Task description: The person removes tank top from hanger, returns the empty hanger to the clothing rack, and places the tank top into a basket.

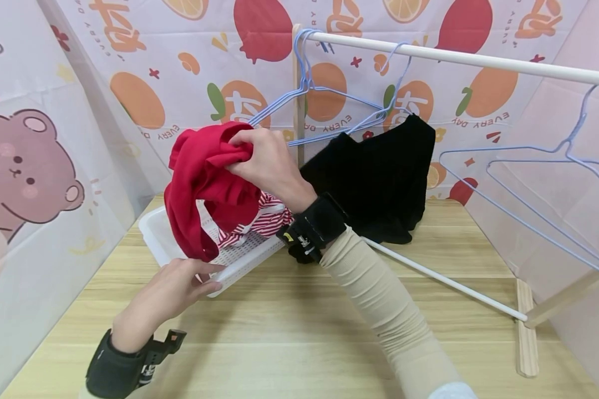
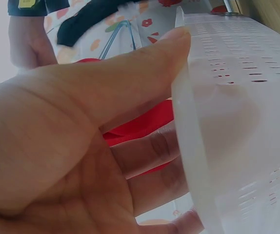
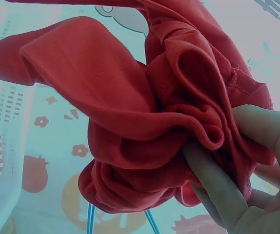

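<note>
A bunched red garment (image 1: 212, 172) hangs from my right hand (image 1: 264, 160), which pinches its folds above the white basket (image 1: 249, 269). In the right wrist view, thumb and fingers are buried in the red cloth (image 3: 125, 97). My left hand (image 1: 167, 291) grips the basket's near rim; in the left wrist view the thumb (image 2: 145, 73) lies on one side of the wall and the fingers on the other. Inside the basket lies a red-and-white striped garment (image 1: 269, 216), partly hidden by the red one.
A black garment (image 1: 374, 177) hangs on a blue hanger at the rack's white rail (image 1: 459, 58). More blue hangers (image 1: 299, 91) hang at the left end, others (image 1: 564, 147) at the right. The rack's lower bar (image 1: 444, 280) crosses the wooden table (image 1: 299, 343).
</note>
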Available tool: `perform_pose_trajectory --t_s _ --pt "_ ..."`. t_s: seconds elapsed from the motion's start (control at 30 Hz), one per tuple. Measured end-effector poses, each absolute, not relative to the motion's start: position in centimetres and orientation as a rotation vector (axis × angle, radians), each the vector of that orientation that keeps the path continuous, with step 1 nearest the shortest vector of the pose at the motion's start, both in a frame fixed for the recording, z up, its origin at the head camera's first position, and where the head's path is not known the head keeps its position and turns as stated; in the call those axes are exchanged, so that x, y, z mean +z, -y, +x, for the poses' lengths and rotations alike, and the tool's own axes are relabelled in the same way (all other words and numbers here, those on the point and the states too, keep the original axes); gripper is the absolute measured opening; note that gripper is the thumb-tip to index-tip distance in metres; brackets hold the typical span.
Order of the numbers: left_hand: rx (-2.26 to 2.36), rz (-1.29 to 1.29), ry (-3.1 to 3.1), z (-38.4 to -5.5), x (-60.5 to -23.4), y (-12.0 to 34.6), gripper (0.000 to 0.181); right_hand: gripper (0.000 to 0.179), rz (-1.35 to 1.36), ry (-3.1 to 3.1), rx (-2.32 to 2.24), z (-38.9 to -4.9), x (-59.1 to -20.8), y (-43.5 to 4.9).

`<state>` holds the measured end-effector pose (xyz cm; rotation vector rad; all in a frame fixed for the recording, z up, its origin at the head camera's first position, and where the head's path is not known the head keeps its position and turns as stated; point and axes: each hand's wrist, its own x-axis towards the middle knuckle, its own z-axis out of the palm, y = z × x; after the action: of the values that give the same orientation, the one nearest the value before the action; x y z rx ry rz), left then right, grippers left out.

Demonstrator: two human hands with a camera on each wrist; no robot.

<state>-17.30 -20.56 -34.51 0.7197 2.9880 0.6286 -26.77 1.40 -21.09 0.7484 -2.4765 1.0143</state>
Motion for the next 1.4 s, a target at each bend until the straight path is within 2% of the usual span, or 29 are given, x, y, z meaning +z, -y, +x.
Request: perform_pose_trajectory --t_s 0.7,1.4 --pt "0.637 0.728 -2.996 -17.3 -34.5 20.6 0.035 0.042 0.783 2.567 0.947 -27.9 -21.8 0.0" --pt "0.614 0.720 -3.003 -17.4 -34.6 20.5 0.036 0.040 0.797 2.626 0.882 -28.8 -23.7 1.2"
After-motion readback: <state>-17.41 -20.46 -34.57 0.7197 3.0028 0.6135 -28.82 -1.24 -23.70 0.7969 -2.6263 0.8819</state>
